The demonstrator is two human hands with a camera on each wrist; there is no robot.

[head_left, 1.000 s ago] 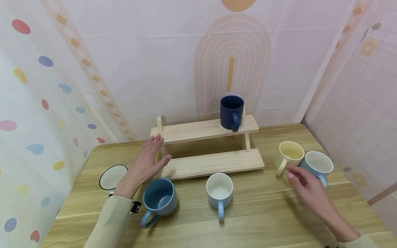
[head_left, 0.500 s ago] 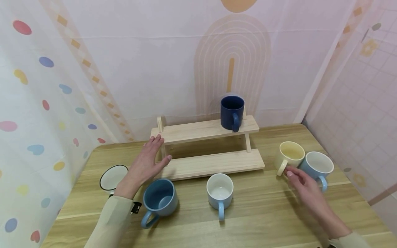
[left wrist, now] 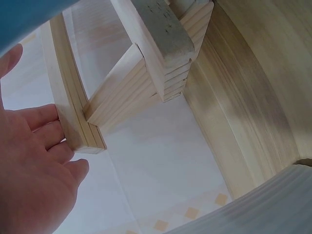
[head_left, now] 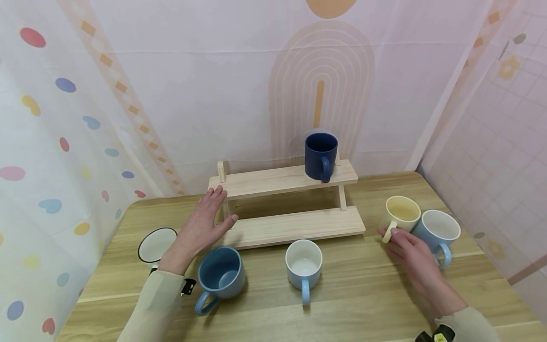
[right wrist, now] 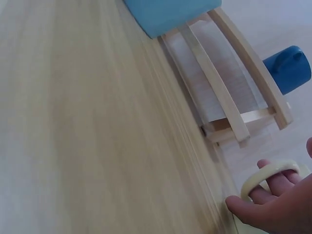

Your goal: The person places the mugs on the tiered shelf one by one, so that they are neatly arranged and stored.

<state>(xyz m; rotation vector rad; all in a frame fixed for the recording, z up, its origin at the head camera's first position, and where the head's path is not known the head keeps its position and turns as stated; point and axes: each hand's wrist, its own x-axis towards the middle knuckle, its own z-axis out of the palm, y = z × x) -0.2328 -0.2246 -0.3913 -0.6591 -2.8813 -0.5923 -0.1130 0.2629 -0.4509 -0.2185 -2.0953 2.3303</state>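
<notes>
In the head view, the right hand [head_left: 412, 256] holds a pale yellow mug [head_left: 401, 213] by its handle [head_left: 388, 235]. The mug stands upright on the bench [head_left: 350, 294], right of the wooden rack [head_left: 290, 225] and just beside a light blue mug [head_left: 436, 232]; its inside is yellow too. The left hand [head_left: 201, 225], fingers spread wide, touches the rack's left end. A navy mug [head_left: 318, 159] sits on the upper board. In front, a darker blue mug [head_left: 222, 280] and a white-lined blue mug [head_left: 304, 268] show their inner floors; a black-rimmed white mug [head_left: 155, 247] is partly behind the forearm.

The left wrist view alone shows the rack's slanted end support, fingertips against the board edge.

The right wrist view reveals fingers through the handle's curved loop; most of the mug's body is hidden or out of frame.
</notes>
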